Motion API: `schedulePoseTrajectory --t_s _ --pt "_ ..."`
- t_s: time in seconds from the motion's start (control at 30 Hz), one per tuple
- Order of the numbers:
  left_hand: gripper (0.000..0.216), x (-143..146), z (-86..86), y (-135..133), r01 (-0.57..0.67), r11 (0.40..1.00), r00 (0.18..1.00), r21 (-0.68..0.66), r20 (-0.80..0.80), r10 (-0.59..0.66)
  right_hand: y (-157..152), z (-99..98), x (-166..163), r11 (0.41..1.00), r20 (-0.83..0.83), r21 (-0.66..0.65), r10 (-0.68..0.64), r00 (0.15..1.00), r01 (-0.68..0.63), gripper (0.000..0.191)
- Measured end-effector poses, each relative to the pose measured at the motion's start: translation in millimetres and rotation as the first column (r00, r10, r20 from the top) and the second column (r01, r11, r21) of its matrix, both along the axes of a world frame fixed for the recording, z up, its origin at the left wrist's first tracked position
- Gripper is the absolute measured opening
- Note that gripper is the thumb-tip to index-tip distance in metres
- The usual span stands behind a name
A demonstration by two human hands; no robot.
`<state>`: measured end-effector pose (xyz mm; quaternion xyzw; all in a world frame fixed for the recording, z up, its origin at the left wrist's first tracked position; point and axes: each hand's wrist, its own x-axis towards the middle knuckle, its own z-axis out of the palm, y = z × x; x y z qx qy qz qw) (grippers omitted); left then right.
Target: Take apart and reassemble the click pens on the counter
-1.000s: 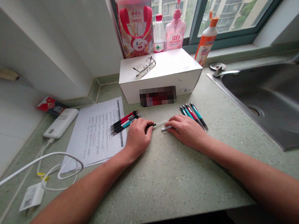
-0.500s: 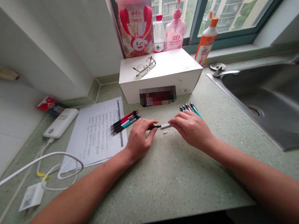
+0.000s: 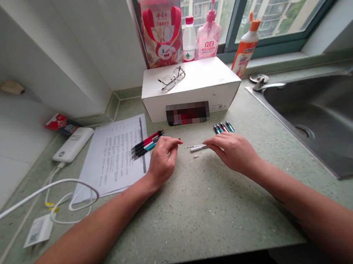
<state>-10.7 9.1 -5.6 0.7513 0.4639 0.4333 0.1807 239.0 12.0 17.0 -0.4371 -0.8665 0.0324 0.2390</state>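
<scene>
My left hand (image 3: 163, 156) rests on the green counter (image 3: 191, 214) and pinches a small black pen piece (image 3: 180, 140) at its fingertips. My right hand (image 3: 233, 152) pinches the end of a white pen barrel with a thin refill (image 3: 196, 147), which points left toward the other hand with a gap between the two parts. A tiny white piece (image 3: 196, 156) lies on the counter just below the barrel. Several pens (image 3: 148, 143) lie bunched on the printed paper (image 3: 113, 159) beside my left hand. Another row of pens (image 3: 223, 127) lies behind my right hand, partly hidden.
A white box (image 3: 191, 90) with glasses (image 3: 171, 78) on top stands behind the hands. Bottles (image 3: 207, 36) and a red bag (image 3: 162, 28) line the windowsill. A steel sink (image 3: 326, 120) is at the right. A power bank (image 3: 72, 145), white cable (image 3: 44, 194) and charger (image 3: 37, 231) lie left.
The hands have drawn apart, splitting the pen. The black piece stays in my left hand and the white barrel with its refill in my right. My right hand shifted right.
</scene>
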Motion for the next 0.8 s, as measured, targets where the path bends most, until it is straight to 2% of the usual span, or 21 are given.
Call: schedulePoseTrajectory --t_s 0.27,0.47,0.57,0.7,0.8 --pt "0.007 3.2 4.7 -3.3 0.095 0.995 0.988 0.017 -0.123 -0.092 -3.1 1.6 -4.7 1.000 0.016 -0.001 0.009 1.000 -0.009 0.023" --pt "0.005 2.4 3.7 -2.2 0.039 0.999 0.985 -0.005 -0.170 -0.039 0.8 6.2 4.4 0.999 0.046 -0.032 -0.041 0.998 0.042 0.019" --pt "0.004 2.1 2.5 -1.9 0.006 1.000 0.971 -0.020 -0.240 -0.010 4.3 10.9 12.2 0.993 0.070 -0.111 -0.020 0.997 0.028 0.016" --pt "0.006 3.2 0.7 -3.1 0.051 0.999 0.913 -0.019 -0.404 -0.055 3.6 12.2 13.2 0.963 0.096 -0.262 0.090 0.991 -0.062 0.013" --pt "0.008 4.3 0.8 -4.4 0.083 0.997 0.881 0.003 -0.468 -0.072 0.2 9.8 8.3 0.958 0.127 -0.275 0.123 0.984 -0.084 0.014"
